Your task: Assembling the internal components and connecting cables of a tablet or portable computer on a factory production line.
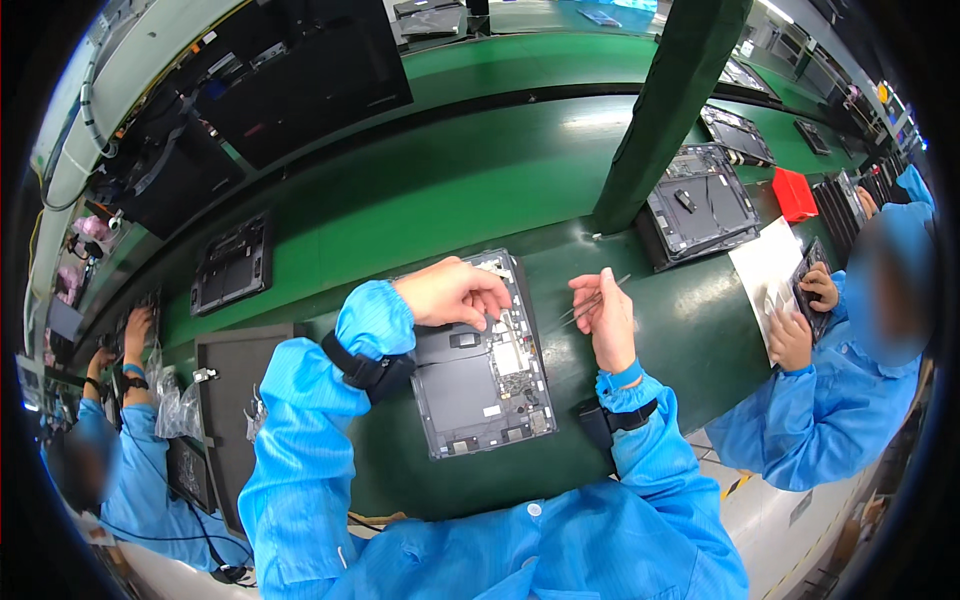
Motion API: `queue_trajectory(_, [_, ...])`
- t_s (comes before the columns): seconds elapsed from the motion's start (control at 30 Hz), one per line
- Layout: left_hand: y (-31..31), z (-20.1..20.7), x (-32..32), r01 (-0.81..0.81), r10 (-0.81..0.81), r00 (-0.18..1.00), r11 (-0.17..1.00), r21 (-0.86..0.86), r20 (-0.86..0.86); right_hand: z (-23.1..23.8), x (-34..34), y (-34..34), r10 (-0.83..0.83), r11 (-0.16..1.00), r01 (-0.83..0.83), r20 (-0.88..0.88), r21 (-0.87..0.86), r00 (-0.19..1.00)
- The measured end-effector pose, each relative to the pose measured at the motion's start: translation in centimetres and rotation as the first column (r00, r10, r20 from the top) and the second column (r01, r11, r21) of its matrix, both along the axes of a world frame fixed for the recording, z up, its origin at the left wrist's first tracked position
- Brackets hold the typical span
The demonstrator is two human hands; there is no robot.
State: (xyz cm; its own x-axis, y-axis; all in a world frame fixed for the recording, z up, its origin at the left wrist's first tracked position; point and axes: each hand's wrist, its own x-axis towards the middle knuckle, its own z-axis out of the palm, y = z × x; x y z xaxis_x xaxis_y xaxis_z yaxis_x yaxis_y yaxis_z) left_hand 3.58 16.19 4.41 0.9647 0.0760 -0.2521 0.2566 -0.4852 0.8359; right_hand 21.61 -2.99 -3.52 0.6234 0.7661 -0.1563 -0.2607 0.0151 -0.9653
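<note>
An opened tablet (470,385) lies on the green bench in front of me, its dark battery cells and a strip of circuit board bare. Over its upper part is my left hand (455,292), palm down, fingers curled together toward the board; anything between the fingertips is too small to make out. My right hand (608,320) is raised just right of the tablet, its fingers closed around thin metal tweezers (588,306). The tweezers' tips point left, toward the board, and look apart from it.
An open device housing stack (700,205) stands right of a green post (670,110), near a red bin (794,194). Another opened device (232,265) lies at the far left, above a dark tray (225,365). Co-workers' hands (790,340) work on both sides.
</note>
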Motion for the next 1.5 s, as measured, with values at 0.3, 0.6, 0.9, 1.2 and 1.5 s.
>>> queue_trajectory(0.3, [-0.2,-2.0,1.6,0.066,-0.151,0.977,0.887,0.457,0.154,0.3,-0.7,-0.3,0.209,0.976,-0.206,-0.039,0.071,0.977])
queue_trajectory(0.6, [-4.2,-3.9,-2.2,-0.336,0.202,0.934,0.776,0.534,0.294,0.2,-1.4,-0.1,0.28,0.96,-0.278,0.085,-0.032,0.956])
queue_trajectory(0.9, [-3.9,-3.9,-2.3,-0.324,0.178,0.927,0.824,0.466,0.329,-0.4,-1.6,0.2,0.324,0.946,-0.309,0.278,-0.099,0.904])
queue_trajectory(1.2, [-2.9,-4.0,-1.1,-0.271,0.101,0.928,0.843,0.465,0.359,-0.6,-1.4,0.7,0.314,0.949,-0.314,0.073,-0.013,0.947])
queue_trajectory(1.5, [-2.4,-4.5,-0.4,-0.253,0.081,0.928,0.854,0.455,0.363,-1.1,-1.1,1.0,0.34,0.94,-0.341,0.075,-0.006,0.937])
